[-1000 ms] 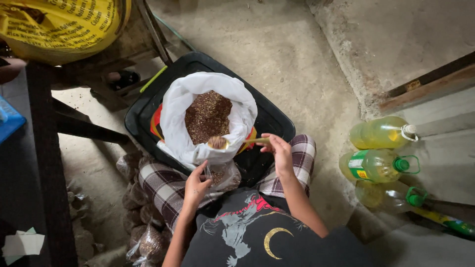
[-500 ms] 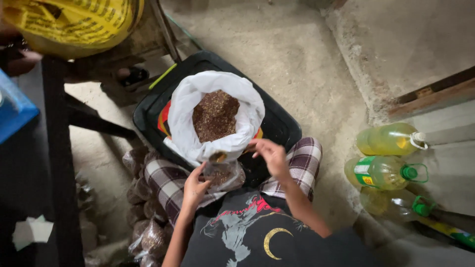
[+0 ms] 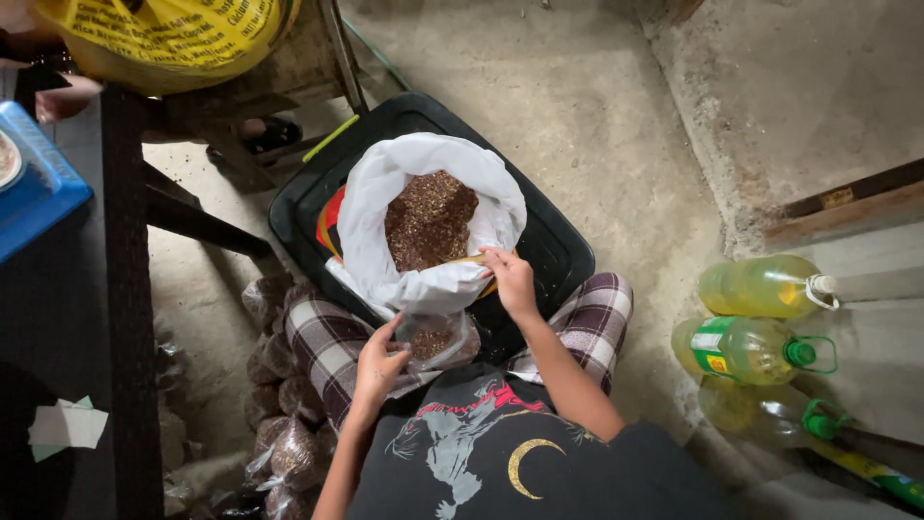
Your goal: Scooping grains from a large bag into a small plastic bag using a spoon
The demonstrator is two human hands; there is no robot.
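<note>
A white sack (image 3: 385,197) full of brown grain (image 3: 428,217) stands open in a black tub (image 3: 563,255) between my knees. My left hand (image 3: 377,361) holds a small clear plastic bag (image 3: 438,339) with some grain in it, just below the sack's rim. My right hand (image 3: 510,279) is at the sack's near rim, fingers closed on a yellowish scoop whose end barely shows.
Several filled clear bags (image 3: 284,448) lie on the floor by my left leg. Three plastic bottles of yellow liquid (image 3: 751,347) stand at the right. A dark table (image 3: 125,318) with a blue tray (image 3: 38,193) is on the left, a yellow sack (image 3: 164,39) above it.
My right hand has moved from the right of the sack in to its near rim. The view has shifted slightly; the left hand keeps hold of the small bag.
</note>
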